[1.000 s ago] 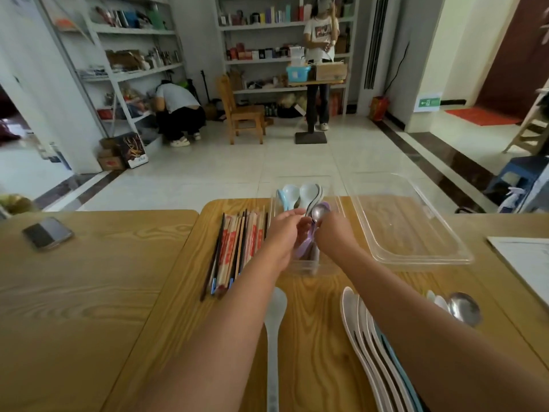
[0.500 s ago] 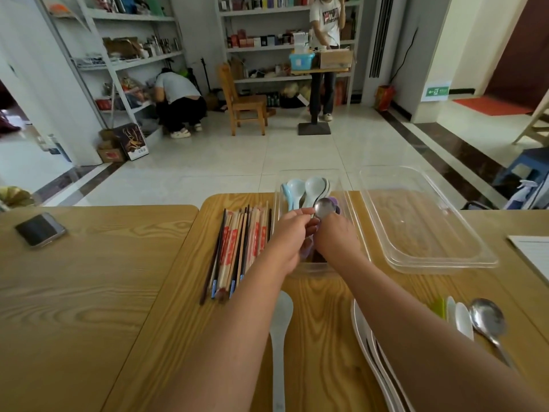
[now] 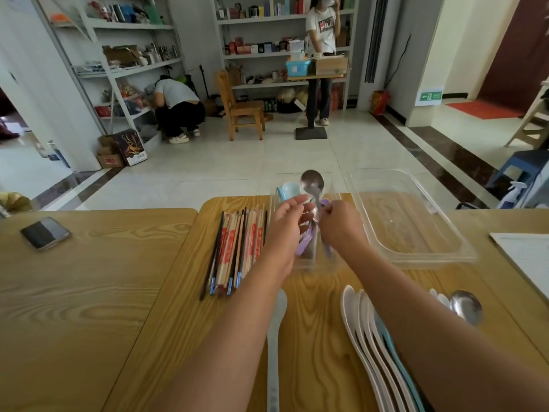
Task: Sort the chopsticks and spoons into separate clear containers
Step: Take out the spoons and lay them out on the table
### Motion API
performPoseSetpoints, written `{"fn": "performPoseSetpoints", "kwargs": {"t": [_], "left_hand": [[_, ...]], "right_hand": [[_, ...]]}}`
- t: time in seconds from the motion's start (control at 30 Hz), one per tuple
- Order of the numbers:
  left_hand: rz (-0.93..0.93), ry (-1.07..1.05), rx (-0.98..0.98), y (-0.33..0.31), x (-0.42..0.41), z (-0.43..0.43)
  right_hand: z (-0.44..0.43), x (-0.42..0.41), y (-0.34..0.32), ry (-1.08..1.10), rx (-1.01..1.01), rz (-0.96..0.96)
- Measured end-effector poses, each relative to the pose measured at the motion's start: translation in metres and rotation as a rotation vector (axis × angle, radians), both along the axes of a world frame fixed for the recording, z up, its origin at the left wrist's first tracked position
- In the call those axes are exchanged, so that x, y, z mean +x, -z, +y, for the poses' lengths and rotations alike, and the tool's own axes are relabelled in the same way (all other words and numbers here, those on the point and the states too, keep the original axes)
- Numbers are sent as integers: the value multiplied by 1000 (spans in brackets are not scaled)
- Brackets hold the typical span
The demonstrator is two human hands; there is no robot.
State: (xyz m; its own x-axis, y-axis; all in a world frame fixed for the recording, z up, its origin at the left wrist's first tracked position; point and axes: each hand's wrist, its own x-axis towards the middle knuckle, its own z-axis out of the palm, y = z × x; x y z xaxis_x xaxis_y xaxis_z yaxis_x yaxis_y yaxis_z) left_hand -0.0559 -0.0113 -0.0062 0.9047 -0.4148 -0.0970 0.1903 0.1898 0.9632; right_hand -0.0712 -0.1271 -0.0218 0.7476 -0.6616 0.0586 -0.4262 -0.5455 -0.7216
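Observation:
My right hand (image 3: 338, 228) pinches the handle of a metal spoon (image 3: 312, 181), whose bowl stands up above the narrow clear container (image 3: 307, 263). That container holds a blue spoon (image 3: 286, 190) and purple spoons (image 3: 306, 243). My left hand (image 3: 289, 223) is right beside the spoon handle, fingers curved over the container; whether it grips anything is hidden. A bundle of chopsticks (image 3: 237, 248) lies on the table left of the container. The wide clear container (image 3: 451, 248) to the right holds nothing.
White spoons (image 3: 361, 328) are stacked near my right forearm, and one white spoon (image 3: 276, 337) lies under my left arm. Another metal spoon (image 3: 466, 306) lies at the right. A phone (image 3: 44, 233) and paper (image 3: 525, 257) flank the table. People stand by far shelves.
The metal spoon has risen from between my hands and now stands with its bowl above the narrow container. My head has tilted up slightly.

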Motion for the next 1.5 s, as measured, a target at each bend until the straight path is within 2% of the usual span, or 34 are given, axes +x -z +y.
{"fn": "performPoseSetpoints", "kwargs": {"t": [0.13,0.23,0.43,0.53,0.67,0.73,0.87,1.0,1.13,1.37,1.5], "left_hand": [[33,47,-93,-14,-38,-7],[112,134,-82,-11,-73,-20],[96,98,98,-2,-83,-29],[65,96,167,1,-74,-27],[31,103,232,-1,-59,-31],[19,106,293,2,-53,-34],[2,132,327,7,-44,-37],[-18,173,333,7,-41,-40],[-14,189,323,9,-41,-41],[-16,237,294,-3,-59,-45],[-3,256,251,-7,-83,-50]], "right_hand": [[-21,-57,-18,32,77,-100],[-33,-99,-31,85,73,-87],[-37,-115,-32,67,198,-20],[-48,-115,-22,95,276,-45],[-66,-103,-13,57,140,-20],[-70,-96,-14,-27,9,61],[-82,-78,-22,-147,-220,411],[-91,-66,-23,-124,-232,538],[-95,-62,-16,-40,-147,559],[-91,-72,-16,74,-13,381],[-77,-112,-29,62,186,33]]}}
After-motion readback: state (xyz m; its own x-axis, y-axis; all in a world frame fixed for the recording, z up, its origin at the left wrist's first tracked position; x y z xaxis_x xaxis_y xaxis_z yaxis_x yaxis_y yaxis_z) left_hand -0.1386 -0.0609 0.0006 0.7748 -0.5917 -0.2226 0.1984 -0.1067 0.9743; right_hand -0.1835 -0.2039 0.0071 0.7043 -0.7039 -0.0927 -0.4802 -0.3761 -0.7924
